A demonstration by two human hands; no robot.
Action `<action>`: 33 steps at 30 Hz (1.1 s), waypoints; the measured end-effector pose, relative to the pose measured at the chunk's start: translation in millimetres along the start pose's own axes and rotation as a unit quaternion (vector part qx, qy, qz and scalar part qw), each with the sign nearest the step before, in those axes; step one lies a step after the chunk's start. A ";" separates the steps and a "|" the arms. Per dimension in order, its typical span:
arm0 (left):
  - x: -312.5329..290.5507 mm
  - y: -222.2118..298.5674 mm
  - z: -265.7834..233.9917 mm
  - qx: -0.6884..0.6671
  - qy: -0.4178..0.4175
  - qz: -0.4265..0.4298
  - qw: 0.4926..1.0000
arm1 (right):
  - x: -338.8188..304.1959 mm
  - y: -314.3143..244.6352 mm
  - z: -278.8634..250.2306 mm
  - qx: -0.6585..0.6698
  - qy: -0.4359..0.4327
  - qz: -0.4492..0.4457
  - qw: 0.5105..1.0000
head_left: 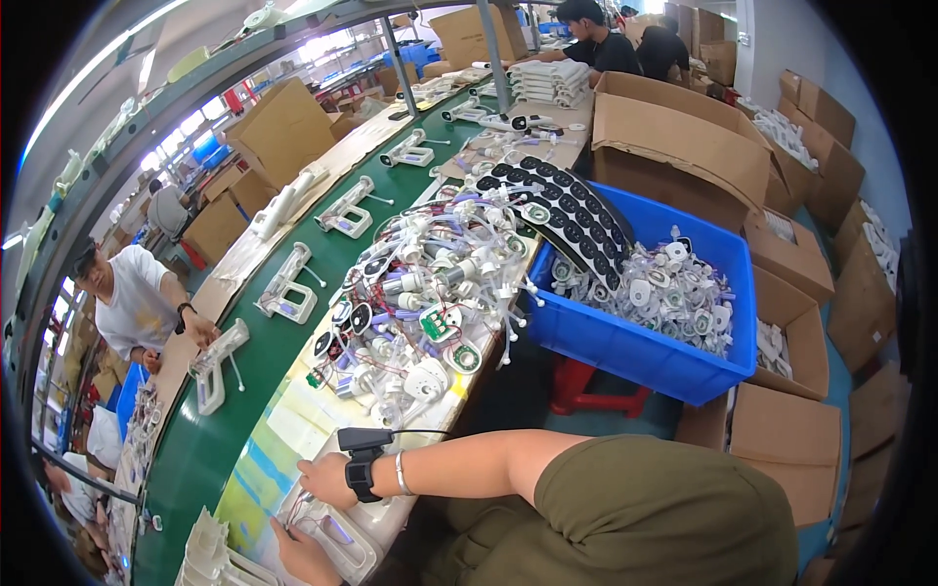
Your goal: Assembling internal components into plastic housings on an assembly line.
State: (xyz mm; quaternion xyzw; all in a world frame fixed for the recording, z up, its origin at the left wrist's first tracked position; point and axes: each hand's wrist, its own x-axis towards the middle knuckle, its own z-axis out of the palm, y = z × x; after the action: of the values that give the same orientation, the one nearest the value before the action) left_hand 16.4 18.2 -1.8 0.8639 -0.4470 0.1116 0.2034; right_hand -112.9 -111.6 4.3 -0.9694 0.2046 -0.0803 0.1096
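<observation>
A white plastic housing with an open frame [354, 549] lies on the near end of the work table, a purple part and thin wires inside it. My left hand [305, 559] grips its near left side. Over its upper end, my right hand [329, 481] has its fingers pinched together among the wires; what they hold is too small to make out. A black band with a small box is on my right wrist. Beyond my hands spreads a heap of white pump-like assemblies [430, 283] with motors, red wires, tubes and green circuit boards [440, 324].
A green conveyor belt [256, 354] carries several white housings [290, 283]. A blue bin [625, 354] of small parts stands at right on a red stool [596, 391], a black sheet of round pads [576, 215] across its corner. White shells [210, 552] are stacked near left. Co-workers sit across and beyond.
</observation>
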 end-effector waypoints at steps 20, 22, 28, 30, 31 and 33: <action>6.0 -2.8 -2.2 -0.001 0.027 -0.002 1.000 | 13.8 -0.1 12.6 -0.062 -0.041 -0.043 0.996; 7.9 -1.7 2.1 0.019 -0.021 -0.004 1.000 | 4.2 2.2 2.5 -0.063 -0.047 -0.064 0.995; -10.2 -21.1 6.3 0.002 -0.038 -0.001 0.999 | 7.4 -7.9 25.4 0.008 -0.004 -0.041 0.999; -8.5 -25.2 4.6 0.015 -0.067 -0.042 0.997 | 2.1 -0.5 29.0 0.041 0.060 -0.068 0.995; -8.1 -26.6 11.8 -0.022 -0.026 -0.011 0.999 | -1.0 4.7 25.5 0.074 0.070 -0.069 0.992; -1.6 -23.5 24.3 -0.033 0.006 0.053 0.998 | -14.1 9.3 -1.9 0.069 0.035 -0.016 0.997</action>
State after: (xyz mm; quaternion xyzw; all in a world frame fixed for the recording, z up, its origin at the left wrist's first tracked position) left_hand 35.0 20.6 -29.9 0.8310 -0.4946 0.1127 0.2284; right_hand -129.6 -114.4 2.3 -0.9593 0.1866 -0.1296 0.1676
